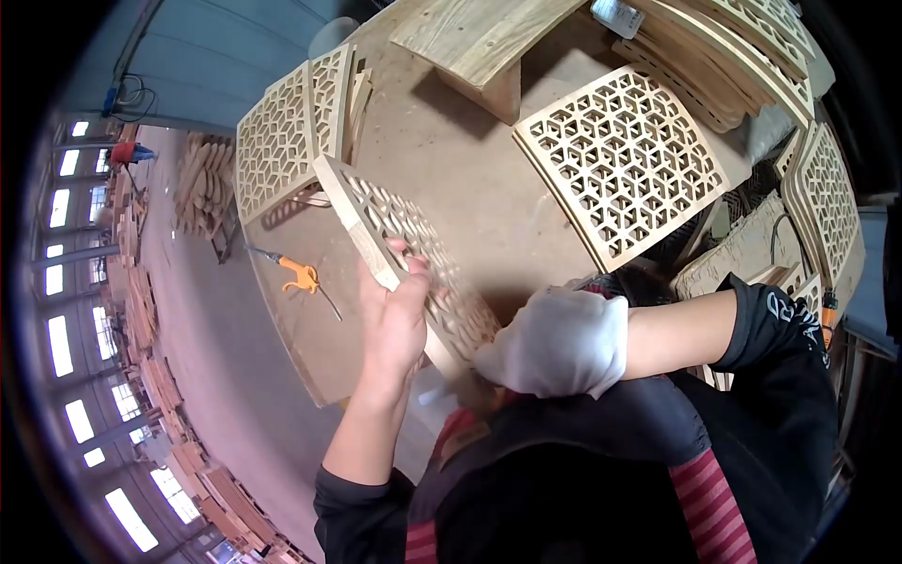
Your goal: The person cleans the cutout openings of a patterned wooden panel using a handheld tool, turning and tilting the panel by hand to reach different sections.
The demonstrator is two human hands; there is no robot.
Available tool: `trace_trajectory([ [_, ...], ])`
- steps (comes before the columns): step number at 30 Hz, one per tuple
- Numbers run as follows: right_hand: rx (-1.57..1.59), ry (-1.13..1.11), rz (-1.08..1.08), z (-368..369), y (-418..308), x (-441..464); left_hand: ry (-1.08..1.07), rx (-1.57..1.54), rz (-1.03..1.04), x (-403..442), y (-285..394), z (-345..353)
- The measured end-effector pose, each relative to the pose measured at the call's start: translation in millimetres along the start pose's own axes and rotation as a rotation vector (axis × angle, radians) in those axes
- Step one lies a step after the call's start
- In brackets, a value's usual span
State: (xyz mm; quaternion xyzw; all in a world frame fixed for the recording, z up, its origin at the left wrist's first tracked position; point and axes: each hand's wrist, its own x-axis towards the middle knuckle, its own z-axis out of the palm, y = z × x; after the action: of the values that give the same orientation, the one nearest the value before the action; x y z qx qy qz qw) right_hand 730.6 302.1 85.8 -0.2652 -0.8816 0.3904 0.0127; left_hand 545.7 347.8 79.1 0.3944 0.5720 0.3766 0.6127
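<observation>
A wooden lattice panel stands tilted on edge in front of my body. My left hand is bare and grips the panel's edge, with its fingers at the cut-out openings. On my right hand is a white glove; it lies against the panel's lower right part, and its fingertips are hard to make out. An orange air blow gun lies on the table, left of the panel. To the right rests a flat stack of lattice panels.
More lattice panels stand at the table's left end. A raised wooden board is at the back. Curved panels are piled at the right. Stacked wood stands on the floor beyond the table.
</observation>
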Motion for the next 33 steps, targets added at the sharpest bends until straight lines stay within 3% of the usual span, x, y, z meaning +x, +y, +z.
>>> trace_trajectory([
  [2,0.030,-0.041,0.029,0,3,1,0.016,0.018,-0.013,3,-1,1],
  [5,0.006,0.171,-0.024,9,10,-3,-0.002,-0.022,-0.004,8,-4,-6],
  [8,-0.071,0.043,-0.003,0,10,-4,-0.022,-0.041,-0.008,10,-2,-7],
  [17,-0.011,0.284,-0.132,3,24,-12,0.012,0.010,-0.028,14,-2,-11],
  [20,-0.300,0.471,-0.133,4,22,-22,0.030,-0.023,-0.049,11,3,-14],
  [22,-0.305,0.427,-0.245,1,26,-11,0.027,0.006,-0.057,11,6,-12],
  [23,-0.333,0.273,-0.213,-6,21,-7,0.016,0.009,-0.066,12,8,-10],
  [25,-0.349,0.191,-0.184,-5,13,-3,0.003,0.022,-0.093,9,11,-10],
  [28,-0.140,0.254,-0.142,4,12,-3,0.004,0.027,-0.061,11,8,-14],
  [33,-0.121,0.302,-0.110,12,21,-19,-0.009,0.035,-0.077,13,10,-9],
])
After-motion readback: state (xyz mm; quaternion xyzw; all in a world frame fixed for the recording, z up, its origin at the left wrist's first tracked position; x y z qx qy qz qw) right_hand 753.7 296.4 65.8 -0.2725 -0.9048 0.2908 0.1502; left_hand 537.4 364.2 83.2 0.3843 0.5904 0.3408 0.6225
